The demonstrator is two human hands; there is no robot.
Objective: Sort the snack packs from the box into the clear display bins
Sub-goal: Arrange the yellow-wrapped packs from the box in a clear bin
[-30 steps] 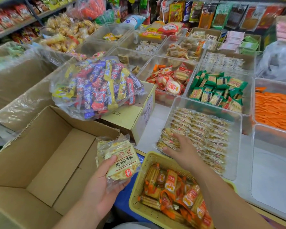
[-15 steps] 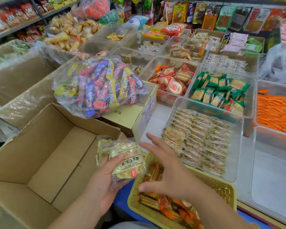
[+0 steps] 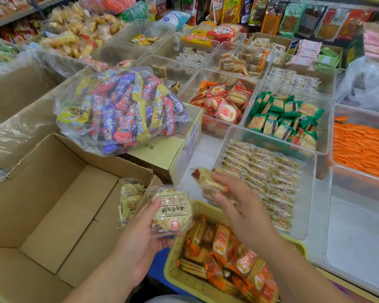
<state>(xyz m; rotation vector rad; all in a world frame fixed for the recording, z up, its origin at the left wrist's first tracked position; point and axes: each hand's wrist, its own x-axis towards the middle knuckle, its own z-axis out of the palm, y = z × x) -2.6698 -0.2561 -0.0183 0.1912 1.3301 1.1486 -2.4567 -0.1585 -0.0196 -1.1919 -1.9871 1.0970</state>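
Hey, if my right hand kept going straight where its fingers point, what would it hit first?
Probably the small closed carton under the bag of mixed candies. The right hand, holding a snack pack, points up and left toward it; depth is unclear.

The snack pack (image 3: 206,181) in the right hand (image 3: 239,206) is being blurred and partly covered by that hand. A second pack (image 3: 129,200) is being half hidden behind the round pack (image 3: 171,212) held by the left hand (image 3: 140,243), and the yellow basket (image 3: 173,267) is being cut off by the lower edge.
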